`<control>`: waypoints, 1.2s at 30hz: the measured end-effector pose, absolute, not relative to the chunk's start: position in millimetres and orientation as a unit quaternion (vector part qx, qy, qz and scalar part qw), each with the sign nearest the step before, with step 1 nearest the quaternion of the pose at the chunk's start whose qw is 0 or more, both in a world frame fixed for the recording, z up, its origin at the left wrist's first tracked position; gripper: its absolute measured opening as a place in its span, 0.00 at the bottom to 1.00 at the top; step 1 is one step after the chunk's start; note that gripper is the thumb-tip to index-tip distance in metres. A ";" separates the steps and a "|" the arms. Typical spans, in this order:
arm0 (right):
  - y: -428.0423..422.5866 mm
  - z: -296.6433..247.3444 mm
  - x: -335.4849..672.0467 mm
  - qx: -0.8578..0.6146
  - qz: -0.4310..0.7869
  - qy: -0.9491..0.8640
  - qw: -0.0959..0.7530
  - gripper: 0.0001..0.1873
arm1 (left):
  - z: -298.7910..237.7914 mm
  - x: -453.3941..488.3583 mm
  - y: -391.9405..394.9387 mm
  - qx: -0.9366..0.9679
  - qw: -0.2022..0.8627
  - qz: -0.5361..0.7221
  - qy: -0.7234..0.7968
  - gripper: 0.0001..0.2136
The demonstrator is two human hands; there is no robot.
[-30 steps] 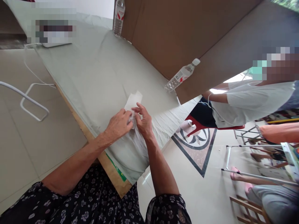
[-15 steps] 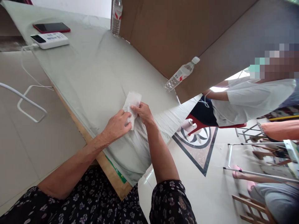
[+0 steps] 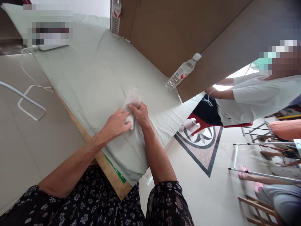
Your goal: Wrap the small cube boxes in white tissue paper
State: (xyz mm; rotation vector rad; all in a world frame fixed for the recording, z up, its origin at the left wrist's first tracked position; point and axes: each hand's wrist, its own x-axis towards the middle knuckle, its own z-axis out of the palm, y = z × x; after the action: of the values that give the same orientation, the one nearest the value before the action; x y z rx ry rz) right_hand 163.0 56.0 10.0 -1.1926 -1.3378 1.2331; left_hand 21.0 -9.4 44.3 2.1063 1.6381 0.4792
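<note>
A white, slightly see-through sheet point(image 3: 133, 96), looking like a tissue or a thin bag, is held between both hands just above the cloth-covered table point(image 3: 94, 72). My left hand point(image 3: 118, 121) grips its lower left part with curled fingers. My right hand point(image 3: 140, 114) pinches its right side between thumb and fingers. The sheet's upper end stands free beyond the fingertips, and its lower part is partly hidden by my hands.
A clear plastic bottle point(image 3: 182, 73) leans against a large brown cardboard panel point(image 3: 162, 34); another bottle point(image 3: 115, 17) stands at its far end. A white device point(image 3: 53, 45) with a cable lies far left. Beyond the panel sits a person in a white shirt point(image 3: 256, 97).
Both hands have shifted slightly left with the white sheet. The sheet's lower part looks more bunched between my fingers, and its upper end is tilted differently.
</note>
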 end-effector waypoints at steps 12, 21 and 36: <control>17.8 16.3 171.4 -0.462 0.438 -0.630 0.445 0.14 | 22.6 21.0 -24.5 0.644 0.195 0.320 0.667 0.21; -16.5 5.6 198.4 -0.391 0.286 -0.781 0.394 0.13 | 23.3 9.9 -18.8 0.717 0.223 0.304 0.586 0.15; -8.5 17.6 183.3 -0.522 0.438 -0.632 0.369 0.21 | 36.2 -22.0 -0.5 0.646 0.561 0.272 0.441 0.25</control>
State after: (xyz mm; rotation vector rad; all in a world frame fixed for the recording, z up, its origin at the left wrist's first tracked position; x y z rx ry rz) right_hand 183.3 -8.5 17.6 -1.3409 -1.6220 1.1258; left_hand -22.0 -0.5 36.2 1.5210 1.0399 0.6403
